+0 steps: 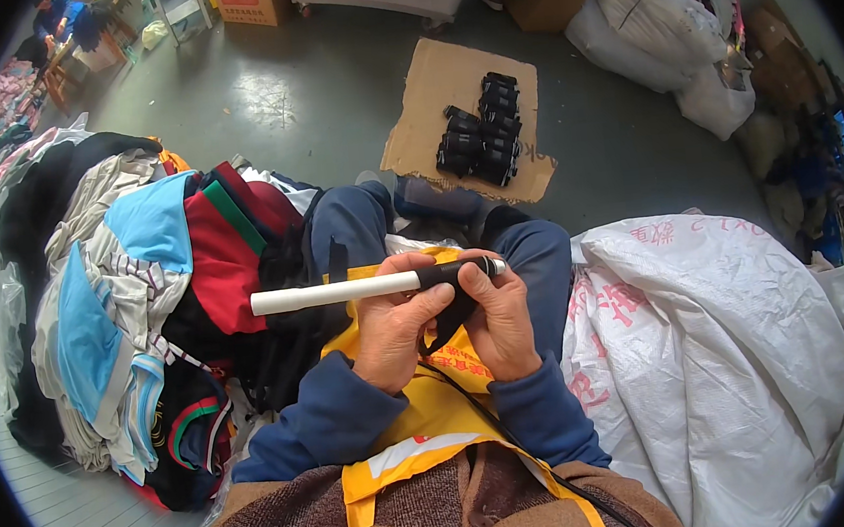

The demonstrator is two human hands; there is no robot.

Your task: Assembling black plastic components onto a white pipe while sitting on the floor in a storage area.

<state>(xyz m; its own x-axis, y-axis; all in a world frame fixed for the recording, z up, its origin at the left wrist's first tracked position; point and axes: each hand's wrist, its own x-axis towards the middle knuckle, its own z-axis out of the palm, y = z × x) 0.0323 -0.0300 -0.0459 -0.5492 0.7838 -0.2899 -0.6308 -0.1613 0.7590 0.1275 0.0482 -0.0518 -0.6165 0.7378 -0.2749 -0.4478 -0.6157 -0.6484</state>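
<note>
A white tube (334,293) lies level across my lap, its bare end pointing left. Black fabric (443,273) is wrapped around its right part, and a short white tip shows beyond the cloth. My left hand (393,331) is closed around the tube and the edge of the fabric, thumb on top. At the right end, my right hand (502,322) pinches the black fabric against the tube. Some of the black cloth hangs down between both hands, over my yellow apron (440,407).
A heap of garments (157,277) rises at my left. To my right lies a large white woven sack (706,359). Ahead, a flat cardboard sheet (435,72) bears several black bundles (481,133). Farther off are cartons (254,4), stuffed bags (651,18) and a person (64,19).
</note>
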